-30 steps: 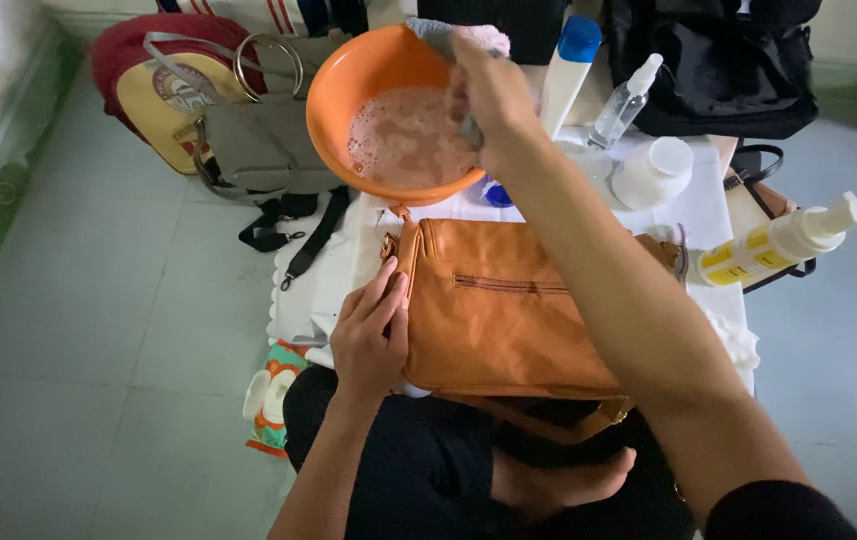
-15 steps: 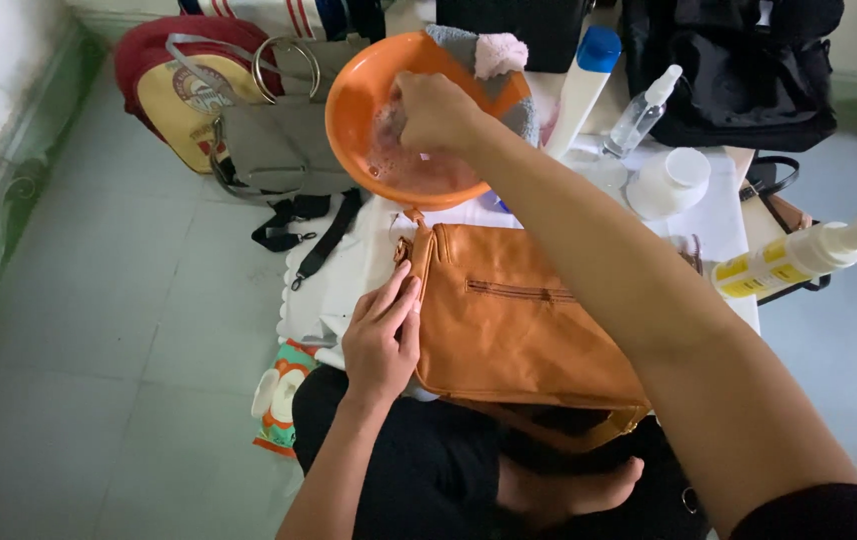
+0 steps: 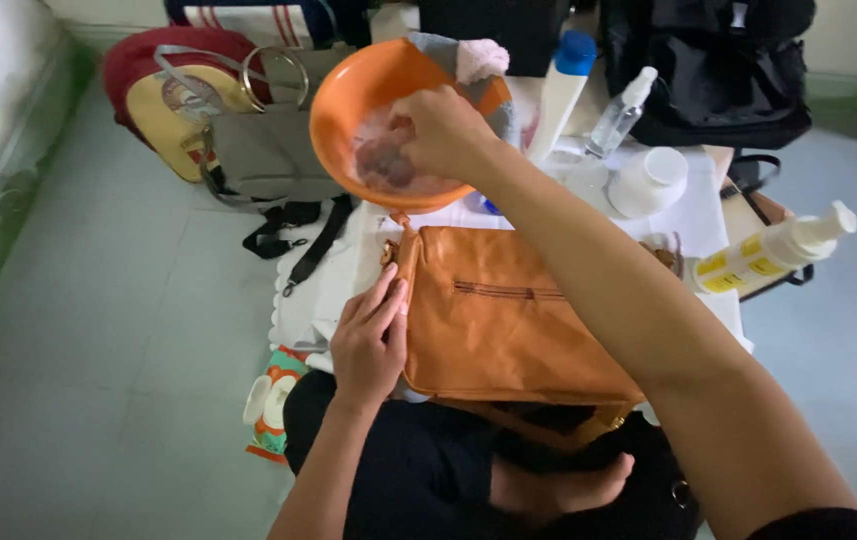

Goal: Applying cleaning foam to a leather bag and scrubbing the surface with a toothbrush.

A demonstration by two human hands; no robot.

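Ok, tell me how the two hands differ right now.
The left hand lies flat, fingers extended, on the edge of the tan leather bag; the right hand is curled, reaching into the orange bowl. The left sits close to the body, the right stretched far forward. The left grips nothing; whether the right holds something is unclear. Both are bare.

Left hand [image 3: 369, 345]: flat, palm down, fingers [image 3: 386, 292] extended. Right hand [image 3: 441, 135]: arm outstretched forward, fingers curled downward.
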